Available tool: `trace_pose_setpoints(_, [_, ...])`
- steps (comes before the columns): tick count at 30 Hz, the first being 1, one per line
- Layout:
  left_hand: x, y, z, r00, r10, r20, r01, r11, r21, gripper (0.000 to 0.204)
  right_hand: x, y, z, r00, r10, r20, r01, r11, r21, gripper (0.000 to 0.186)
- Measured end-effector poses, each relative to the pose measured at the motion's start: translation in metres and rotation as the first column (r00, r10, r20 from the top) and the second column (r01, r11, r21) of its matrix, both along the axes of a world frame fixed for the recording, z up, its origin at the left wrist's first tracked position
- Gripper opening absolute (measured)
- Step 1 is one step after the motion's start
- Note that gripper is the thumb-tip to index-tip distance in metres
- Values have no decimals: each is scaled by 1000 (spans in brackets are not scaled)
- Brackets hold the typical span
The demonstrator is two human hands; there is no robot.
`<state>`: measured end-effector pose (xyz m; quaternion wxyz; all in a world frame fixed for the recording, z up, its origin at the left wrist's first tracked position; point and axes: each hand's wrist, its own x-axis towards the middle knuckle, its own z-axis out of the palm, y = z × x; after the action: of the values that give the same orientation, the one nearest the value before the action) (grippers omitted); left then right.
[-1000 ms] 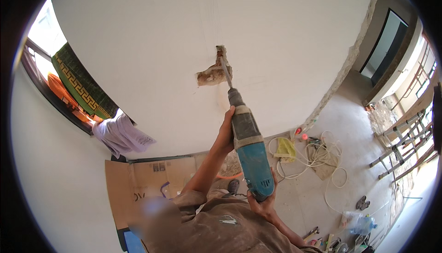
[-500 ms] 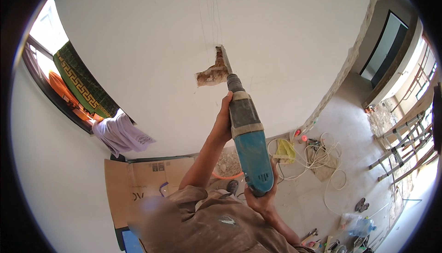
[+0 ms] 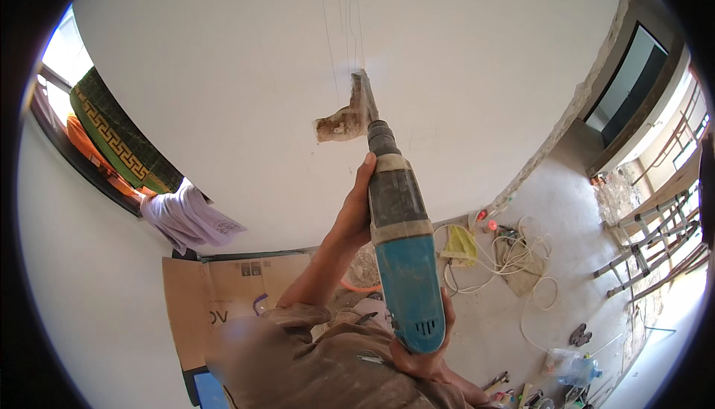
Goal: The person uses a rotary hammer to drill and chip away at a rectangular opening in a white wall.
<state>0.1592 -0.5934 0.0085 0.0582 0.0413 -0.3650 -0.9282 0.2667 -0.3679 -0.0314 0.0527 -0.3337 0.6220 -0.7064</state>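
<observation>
The drill (image 3: 402, 260) stands at frame centre. Its long axis runs from the blue rear housing at lower centre, up and slightly left through the grey front barrel, to the chisel bit (image 3: 363, 96) at upper centre.

**Hand positions**
- The left hand (image 3: 356, 212) is at mid-frame, on the left side of the grey barrel, just below the chuck. The fingers lie against and around the barrel in a steadying hold; how far they wrap behind it cannot be told.
- The right hand (image 3: 424, 353) is at lower centre, closed around the rear end of the blue housing. The fingertips show at the right edge of the housing; the palm is hidden behind the tool.

**Working relation**
- The bit points away from both hands, toward the upper centre of the frame. Its tip meets the white wall (image 3: 223, 74) at the right edge of a broken hole (image 3: 337, 122), where brown material shows beneath the white surface.
- The hole lies up and slightly left of the left hand, in line with the tool axis. The left hand is the nearer of the two; the right hand is well apart from it, at the opposite end of the tool.

**Surroundings**
- Thin pencil lines (image 3: 346, 22) run up the wall above the hole.
- A cardboard sheet (image 3: 223, 297) leans at lower left.
- A white cable (image 3: 521, 260) lies coiled on the floor at lower right.
- A cloth (image 3: 186, 215) hangs at the left by a window.
</observation>
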Motion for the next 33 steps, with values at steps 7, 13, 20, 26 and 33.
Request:
trace_pose_setpoints(7, [-6, -18, -6, 999, 7, 31, -4, 995, -101, 62, -8, -6, 8, 998, 12, -63, -6, 994, 106, 103])
trace_pose_setpoints(13, [-10, -13, -1, 996, 65, 67, -61, 996, -60, 58, -10, -6, 26, 971, -54, -232, 121, 951, 285, 101])
trace_pose_setpoints(20, [-32, -7, 18, 994, 13, -105, -6, 998, 65, 58, -40, 12, 87, 992, -62, -110, 78, 985, 151, 94])
trace_pose_setpoints(26, [-13, 43, 9, 997, 68, -29, -66, 996, 62, 61, -15, 60, 39, 973, -48, 225, 31, 997, 76, 92])
trace_pose_setpoints(33, [23, 54, 4, 995, 95, -9, -96, 995, -31, 63, 10, 65, 19, 986, -28, 162, 25, 1000, 16, 93])
